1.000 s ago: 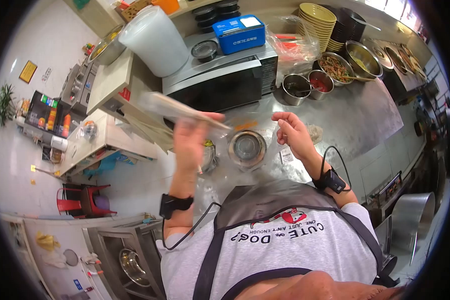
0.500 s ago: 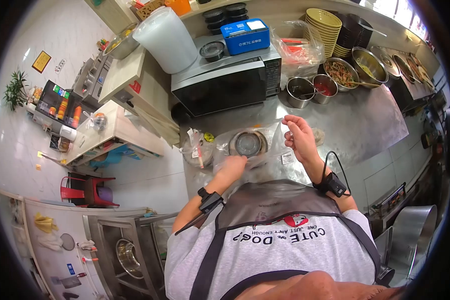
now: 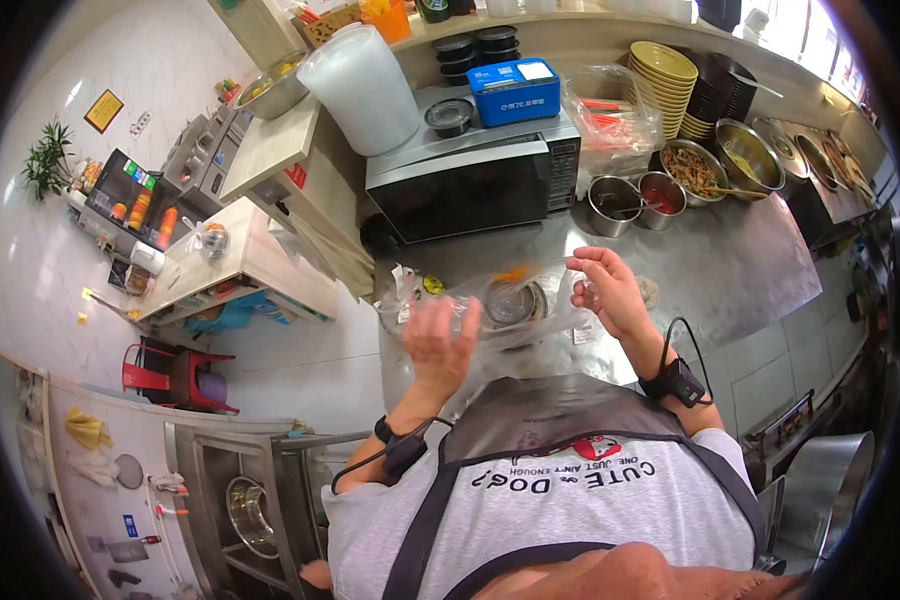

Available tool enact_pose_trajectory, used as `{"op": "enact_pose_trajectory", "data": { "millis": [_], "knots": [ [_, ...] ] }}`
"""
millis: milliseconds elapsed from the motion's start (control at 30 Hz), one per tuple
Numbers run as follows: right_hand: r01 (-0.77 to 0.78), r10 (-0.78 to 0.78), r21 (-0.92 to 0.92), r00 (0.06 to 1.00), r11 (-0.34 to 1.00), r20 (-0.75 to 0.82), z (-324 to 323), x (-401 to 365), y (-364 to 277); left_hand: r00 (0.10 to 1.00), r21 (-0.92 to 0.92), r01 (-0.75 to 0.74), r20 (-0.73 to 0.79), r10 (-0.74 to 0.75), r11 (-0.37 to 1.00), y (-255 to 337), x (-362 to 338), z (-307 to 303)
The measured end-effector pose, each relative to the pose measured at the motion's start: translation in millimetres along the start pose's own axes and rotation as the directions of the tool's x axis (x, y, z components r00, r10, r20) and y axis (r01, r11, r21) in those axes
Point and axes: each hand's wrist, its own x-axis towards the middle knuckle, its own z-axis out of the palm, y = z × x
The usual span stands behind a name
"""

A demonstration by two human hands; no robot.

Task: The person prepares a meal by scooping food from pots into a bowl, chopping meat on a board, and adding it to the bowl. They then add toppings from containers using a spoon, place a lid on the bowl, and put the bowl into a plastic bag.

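A clear plastic bag (image 3: 555,285) stretches between my two hands, above the steel counter. Its film overlaps a round bowl with a dark lid (image 3: 511,303); whether the bowl sits inside or beneath the bag is unclear. My right hand (image 3: 610,293) pinches the bag's right edge between thumb and fingers. On the left side my left hand (image 3: 438,345) is raised at the bag's other edge, its fingers smeared by motion, so its grip cannot be made out. Just beyond it lies another clear bag with a yellow-green item (image 3: 433,285).
Behind the bowl stands a microwave (image 3: 460,190) with a blue box (image 3: 515,92) and a lidded black container (image 3: 449,117) on top. Two steel sauce pots (image 3: 613,205), a bowl of food (image 3: 692,170) and stacked yellow bowls (image 3: 663,80) stand at the back right.
My left hand has risen from beside the bowl and moved slightly left, with its fingers now pointing up. My right hand keeps its pinch on the bag. The camera view has shifted slightly.
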Motion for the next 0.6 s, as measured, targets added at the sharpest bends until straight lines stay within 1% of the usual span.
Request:
{"op": "enact_pose_trajectory", "data": {
  "millis": [33,67,100,133,167,200,267,300,333,367,400,433,467,500,567,600],
  "knots": [
    [0.002,-0.002,0.004,1.000,1.000,0.001,-1,1,0,1.000,0.002,-0.001,-0.001,0.001,1.000,-6,1,-5],
    [0.006,-0.006,0.009,1.000,1.000,-0.001,-1,2,-1,0.973,0.130,0.132,0.170,-0.153,0.983,-10,0,-11],
    [0.014,-0.014,0.012,1.000,1.000,-0.004,0,4,-1,0.897,0.272,0.234,0.309,-0.315,0.933,-17,-2,-14],
    [0.019,-0.019,-0.007,1.000,1.000,0.001,1,5,-2,0.686,0.248,0.375,0.573,-0.448,0.893,-31,-25,-6],
    [0.022,-0.022,-0.030,1.000,0.999,0.006,2,5,-3,0.388,0.267,0.505,0.779,-0.492,0.821,-47,-54,6],
    [0.027,-0.027,-0.035,1.000,0.999,0.004,2,5,-4,0.391,0.261,0.509,0.778,-0.491,0.820,-62,-72,13],
    [0.044,-0.043,-0.063,0.999,0.997,0.025,6,10,-7,0.253,0.057,0.685,0.916,-0.311,0.726,-82,-78,14],
    [0.050,-0.048,-0.064,0.998,0.997,0.034,8,13,-7,0.258,0.059,0.687,0.912,-0.319,0.724,-84,-81,15],
    [0.049,-0.047,-0.065,0.998,0.997,0.036,8,15,-7,0.223,0.030,0.818,0.903,-0.366,0.574,-78,-63,2],
    [0.047,-0.044,-0.065,0.998,0.997,0.037,8,16,-5,0.180,-0.004,0.916,0.897,-0.403,0.402,-70,-52,-3],
    [0.049,-0.046,-0.068,0.998,0.996,0.046,8,17,-3,0.182,-0.004,0.917,0.893,-0.411,0.398,-57,-51,-2],
    [0.047,-0.044,-0.055,0.997,0.997,0.058,8,18,0,0.441,-0.127,0.823,0.758,-0.480,0.554,-40,-52,-1],
    [0.048,-0.044,-0.044,0.996,0.998,0.074,8,19,0,0.670,-0.199,0.680,0.560,-0.487,0.706,-25,-53,1],
    [0.057,-0.053,-0.049,0.995,0.997,0.088,9,19,0,0.674,-0.199,0.682,0.547,-0.497,0.704,-12,-55,3],
    [0.052,-0.046,-0.060,0.993,0.997,0.107,10,18,0,0.562,-0.046,0.641,0.708,-0.427,0.766,4,-62,6],
    [0.055,-0.047,-0.063,0.993,0.997,0.113,10,17,-1,0.573,-0.052,0.639,0.698,-0.430,0.767,4,-71,10]
  ]
}}
